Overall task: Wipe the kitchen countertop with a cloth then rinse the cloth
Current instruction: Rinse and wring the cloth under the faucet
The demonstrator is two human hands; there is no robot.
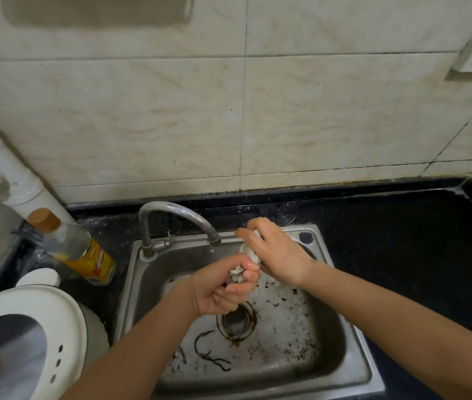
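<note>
- Sink (142, 284), nearest me: steel basin with dark debris on its floor around the drain (236, 321); it needs no work under this task.
- Left hand (223, 287): fingers curled tight round the lower end of the cloth (247, 254), above the drain.
- Cloth: white, twisted into a rope between both my hands and held over the basin, just beside the spout of the tap (177, 217).
- Right hand (275, 255): fingers wrapped round the cloth's upper end, near the sink's back rim.
- Tap: I can make out no stream from the spout, so I cannot tell whether water is running.
- Countertop (402, 241), right of and behind the sink: dark stone, with pale specks along its back edge.
- Progress, as I judge it: the wiping is over, since the cloth is off the counter, and the grip suggests I am wringing it, late in the rinse. What remains is to squeeze it out and set it down.
</note>
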